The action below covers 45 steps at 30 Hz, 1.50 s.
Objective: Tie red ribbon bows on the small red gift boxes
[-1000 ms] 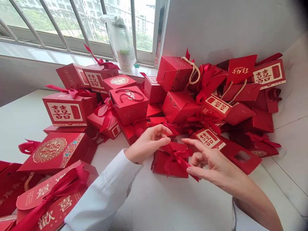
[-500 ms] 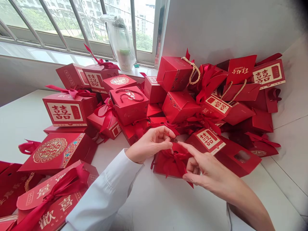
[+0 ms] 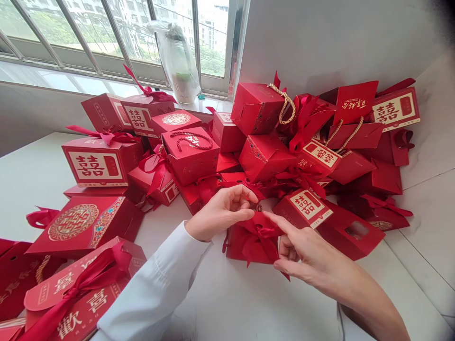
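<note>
A small red gift box (image 3: 234, 246) with a red ribbon bow (image 3: 263, 232) on it lies on the white table before me. At its upper left edge, my left hand (image 3: 227, 208) is curled, with a gap between thumb and index finger. My right hand (image 3: 302, 244) is on the box's right side. Its index finger reaches to the top of the bow, and its thumb is well apart, close to a hanging ribbon end; the other fingers are folded. A bit of twisted cord (image 3: 259, 207) shows between my hands.
Behind my hands is a heap of red gift boxes (image 3: 266, 158), some with gold rope handles (image 3: 287, 104). More boxes (image 3: 76, 222) stand on the left of the white table (image 3: 227, 303). A bagged cup (image 3: 183, 71) sits on the sill by the barred window (image 3: 106, 38).
My right hand has shifted slightly right, its index finger and thumb still apart. The bow's tails lie more spread, one reaching further right. My left hand has barely moved.
</note>
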Tool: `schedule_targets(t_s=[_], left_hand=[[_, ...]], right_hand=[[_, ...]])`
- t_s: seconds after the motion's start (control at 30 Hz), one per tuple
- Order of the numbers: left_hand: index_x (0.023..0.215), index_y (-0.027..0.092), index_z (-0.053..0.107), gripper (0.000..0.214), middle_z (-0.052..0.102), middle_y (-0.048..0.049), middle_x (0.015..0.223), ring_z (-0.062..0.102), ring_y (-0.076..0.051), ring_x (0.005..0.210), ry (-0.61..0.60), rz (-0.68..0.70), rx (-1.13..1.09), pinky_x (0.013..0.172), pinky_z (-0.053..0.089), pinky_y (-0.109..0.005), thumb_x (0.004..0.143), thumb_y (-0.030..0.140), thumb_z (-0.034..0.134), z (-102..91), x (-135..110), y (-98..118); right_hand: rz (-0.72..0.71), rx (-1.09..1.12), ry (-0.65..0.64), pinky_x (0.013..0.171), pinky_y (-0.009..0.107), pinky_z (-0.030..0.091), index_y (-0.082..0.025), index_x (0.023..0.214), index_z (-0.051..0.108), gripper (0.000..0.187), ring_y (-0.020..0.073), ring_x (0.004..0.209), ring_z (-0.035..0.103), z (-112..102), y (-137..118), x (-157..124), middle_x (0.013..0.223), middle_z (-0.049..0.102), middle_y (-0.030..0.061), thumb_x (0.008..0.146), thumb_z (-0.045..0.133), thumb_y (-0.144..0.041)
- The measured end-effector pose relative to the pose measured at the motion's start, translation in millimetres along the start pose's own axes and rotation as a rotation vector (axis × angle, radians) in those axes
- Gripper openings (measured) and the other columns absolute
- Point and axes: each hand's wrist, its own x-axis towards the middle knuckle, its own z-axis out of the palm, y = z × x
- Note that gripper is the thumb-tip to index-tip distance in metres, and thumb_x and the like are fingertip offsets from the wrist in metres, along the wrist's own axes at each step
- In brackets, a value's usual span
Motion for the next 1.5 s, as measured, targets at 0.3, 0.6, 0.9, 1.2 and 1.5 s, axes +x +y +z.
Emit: schedule_targets(t_s=[0.3,0.6,0.9,1.2,1.5], left_hand=[[0.090,0.016,0.057,0.022,0.045,0.0041,0.065,0.038,-0.009,0.058,0.075,0.053,0.305,0.053,0.033,-0.021,0.083,0.037,0.056,-1.6,-1,-1],[0.089,0.015,0.063,0.025,0.047,0.0026,0.061,0.038,-0.010,0.056,-0.001,-0.001,0.383,0.049,0.031,-0.020,0.085,0.037,0.053,-2.4,-2,4],[0.089,0.015,0.065,0.029,0.043,0.0043,0.057,0.033,-0.009,0.054,-0.013,-0.037,0.403,0.047,0.026,-0.019,0.085,0.041,0.053,-6.9,-5,9],[0.091,0.014,0.060,0.030,0.047,0.0051,0.057,0.039,-0.008,0.054,0.061,-0.062,0.022,0.052,0.029,-0.021,0.077,0.040,0.065,-2.3,-2,4],[0.092,0.015,0.056,0.024,0.054,0.0031,0.068,0.046,-0.007,0.062,0.079,-0.083,-0.190,0.058,0.035,-0.021,0.076,0.029,0.068,3.4,-1,6]], right_hand=[[0.000,0.024,-0.001,0.062,0.026,0.040,-0.027,0.147,0.020,0.073,0.0150,0.062,0.056,-1,5,0,0.064,0.061,-0.0066,0.081,0.050,-0.017],[0.031,-0.001,0.001,0.064,0.027,0.042,-0.026,0.147,0.022,0.070,0.0182,0.072,0.058,-4,9,1,0.070,0.061,-0.0035,0.083,0.050,-0.021],[0.033,0.065,0.000,0.064,0.025,0.044,-0.025,0.147,0.022,0.070,0.0151,0.063,0.057,-7,8,3,0.065,0.060,-0.0057,0.082,0.050,-0.020],[0.006,0.066,-0.022,0.061,0.026,0.043,-0.025,0.148,0.019,0.069,0.0163,0.066,0.057,-4,15,5,0.068,0.060,-0.0045,0.084,0.047,-0.020],[0.034,0.031,-0.030,0.065,0.028,0.042,-0.024,0.149,0.017,0.073,0.0167,0.068,0.058,-5,7,4,0.067,0.062,-0.0046,0.082,0.049,-0.020]])
